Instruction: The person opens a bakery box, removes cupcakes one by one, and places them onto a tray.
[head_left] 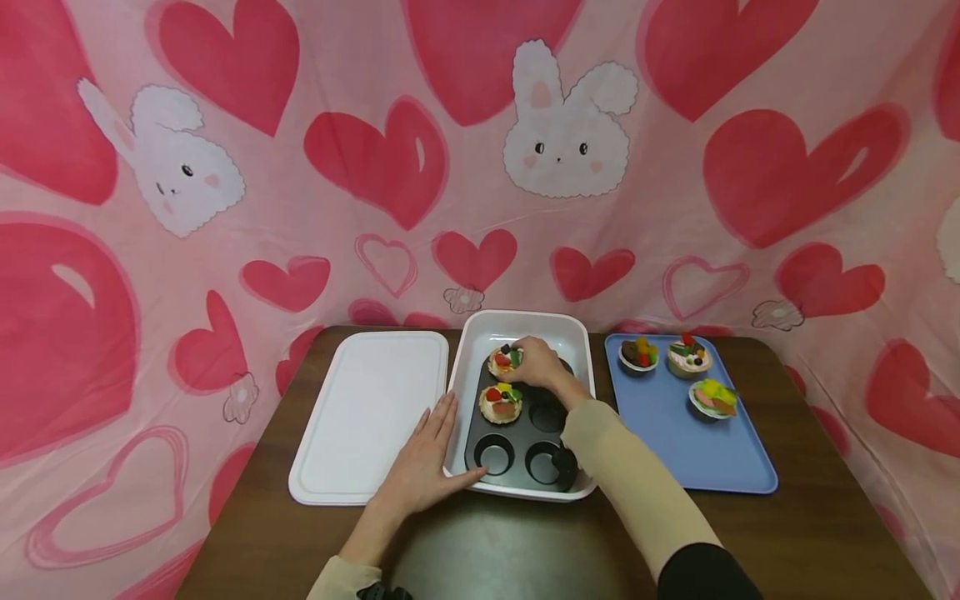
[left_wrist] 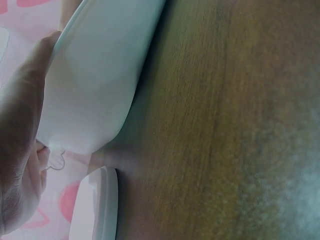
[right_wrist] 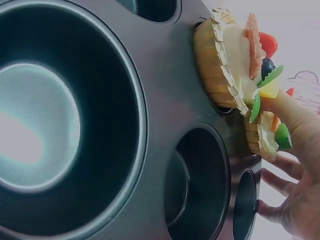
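A dark muffin tin (head_left: pixel 520 433) lies inside a white deep tray (head_left: pixel 581 333). In its back left cup is a toy fruit tart (head_left: pixel 501 360), which my right hand (head_left: pixel 542 364) pinches between thumb and fingers. The right wrist view shows that tart (right_wrist: pixel 264 137) partly hidden behind a nearer fruit tart (right_wrist: pixel 220 62), which sits in the middle left cup. My left hand (head_left: pixel 423 462) rests on the tray's left rim with its fingers straight; its thumb reaches over the near left corner.
A white flat tray (head_left: pixel 367 417) lies to the left. On the right, a blue tray (head_left: pixel 675 450) bears a dark-based toy tart (head_left: pixel 637 357), a cream-topped toy tart (head_left: pixel 688 358) and a yellow-topped toy tart (head_left: pixel 712 400). A pink heart-print cloth (head_left: pixel 480 208) hangs behind the wooden table (head_left: pixel 247 550).
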